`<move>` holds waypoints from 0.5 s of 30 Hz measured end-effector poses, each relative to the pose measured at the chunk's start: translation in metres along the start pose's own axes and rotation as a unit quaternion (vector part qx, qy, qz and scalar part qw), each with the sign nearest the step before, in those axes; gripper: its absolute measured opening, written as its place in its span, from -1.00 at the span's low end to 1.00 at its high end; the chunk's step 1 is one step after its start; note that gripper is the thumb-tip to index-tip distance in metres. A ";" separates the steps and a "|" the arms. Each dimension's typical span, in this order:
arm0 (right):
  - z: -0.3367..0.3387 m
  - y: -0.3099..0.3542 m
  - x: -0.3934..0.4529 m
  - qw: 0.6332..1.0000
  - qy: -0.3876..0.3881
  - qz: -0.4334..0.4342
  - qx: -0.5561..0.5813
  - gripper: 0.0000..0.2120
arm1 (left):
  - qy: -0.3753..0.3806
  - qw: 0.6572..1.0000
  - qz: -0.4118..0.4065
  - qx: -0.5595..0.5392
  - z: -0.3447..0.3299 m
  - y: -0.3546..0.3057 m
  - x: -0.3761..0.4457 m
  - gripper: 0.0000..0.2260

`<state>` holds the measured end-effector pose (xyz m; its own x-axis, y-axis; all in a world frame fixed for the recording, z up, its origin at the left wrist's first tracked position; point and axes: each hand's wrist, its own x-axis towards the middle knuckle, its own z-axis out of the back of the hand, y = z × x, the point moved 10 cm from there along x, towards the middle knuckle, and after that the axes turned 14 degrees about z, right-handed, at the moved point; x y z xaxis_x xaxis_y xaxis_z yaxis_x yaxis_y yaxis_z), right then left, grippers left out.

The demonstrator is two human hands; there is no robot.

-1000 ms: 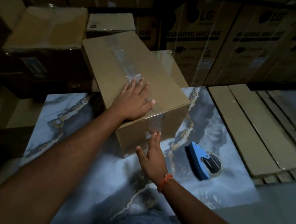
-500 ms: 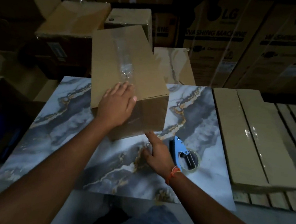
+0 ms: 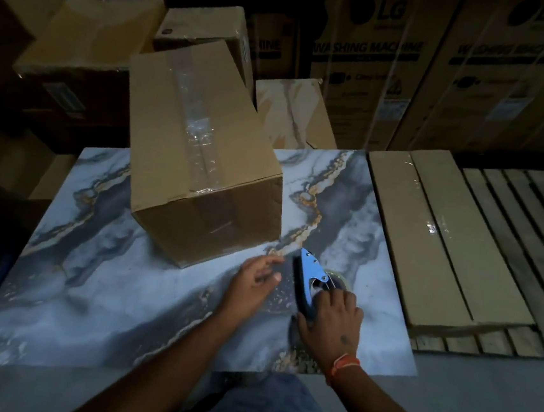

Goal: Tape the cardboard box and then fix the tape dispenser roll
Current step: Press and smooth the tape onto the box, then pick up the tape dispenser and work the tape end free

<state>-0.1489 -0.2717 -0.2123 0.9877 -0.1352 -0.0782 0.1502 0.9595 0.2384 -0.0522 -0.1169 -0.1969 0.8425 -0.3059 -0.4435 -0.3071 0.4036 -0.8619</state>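
A brown cardboard box (image 3: 199, 152) stands on the marbled slab (image 3: 90, 288), with a strip of clear tape running down its top and over the near edge. The blue tape dispenser (image 3: 306, 279) lies on the slab just right of the box's near corner, its clear tape roll (image 3: 337, 277) partly hidden by my fingers. My right hand (image 3: 329, 317) is closed around the dispenser's near end. My left hand (image 3: 253, 283) hovers over the slab just left of the dispenser, fingers apart, holding nothing.
A long flat carton (image 3: 444, 235) lies on wooden slats (image 3: 527, 230) to the right of the slab. Smaller cartons (image 3: 91, 32) are stacked behind the box. Tall washing-machine cartons (image 3: 410, 69) wall off the back. Bare floor (image 3: 477, 408) is at the near right.
My left hand has come off the box top and moved down beside the dispenser. My right hand has shifted right and taken hold of the dispenser.
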 end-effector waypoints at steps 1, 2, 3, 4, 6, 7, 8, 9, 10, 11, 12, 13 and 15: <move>-0.004 -0.001 0.000 1.000 0.005 0.002 -0.010 -0.62 | 0.042 0.999 0.018 0.004 -0.014 0.011 0.005 -0.72; -0.007 -0.001 0.001 1.000 0.006 0.005 -0.010 -0.66 | 0.074 0.997 0.032 0.009 -0.026 0.018 0.008 -0.72; -0.008 -0.002 0.002 1.000 0.000 0.006 -0.003 -0.70 | 0.097 0.994 0.044 0.008 -0.035 0.024 0.010 -0.72; -0.008 -0.004 0.003 1.000 -0.010 0.007 0.007 -0.73 | 0.116 0.992 0.053 0.001 -0.043 0.028 0.011 -0.72; -0.007 -0.003 0.004 0.998 -0.043 0.018 0.031 -0.74 | 0.146 0.987 0.060 -0.007 -0.057 0.030 0.009 -0.70; -0.005 -0.002 0.003 0.996 -0.067 0.027 0.049 -0.76 | 0.150 0.987 0.059 -0.010 -0.062 0.030 0.010 -0.70; -0.002 0.000 0.002 0.992 -0.096 0.036 0.068 -0.79 | 0.148 0.987 0.058 -0.019 -0.064 0.029 0.010 -0.70; 0.002 0.003 0.000 0.988 -0.123 0.045 0.087 -0.83 | 0.143 0.988 0.052 -0.025 -0.064 0.028 0.011 -0.71; 0.005 0.007 -0.002 0.983 -0.143 0.056 0.103 -0.85 | 0.139 0.989 0.045 -0.035 -0.065 0.025 0.012 -0.72; 0.008 0.010 -0.003 0.979 -0.157 0.067 0.115 -0.86 | 0.133 0.990 0.036 -0.040 -0.064 0.021 0.012 -0.73; 0.011 0.014 -0.003 0.975 -0.165 0.076 0.124 -0.85 | 0.126 0.990 0.031 -0.054 -0.062 0.017 0.012 -0.74; 0.013 0.017 -0.003 0.973 -0.171 0.084 0.131 -0.84 | 0.116 0.991 0.025 -0.067 -0.059 0.015 0.013 -0.74; 0.016 0.022 -0.001 0.969 -0.173 0.101 0.143 -0.79 | 0.091 0.990 0.021 -0.101 -0.050 0.011 0.014 -0.75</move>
<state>-0.1459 -0.2545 -0.1916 0.9457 -0.0745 0.3164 -0.0909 0.8739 0.4776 -0.0664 -0.1600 -0.2254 0.7387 -0.4501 -0.5017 -0.4384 0.2445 -0.8649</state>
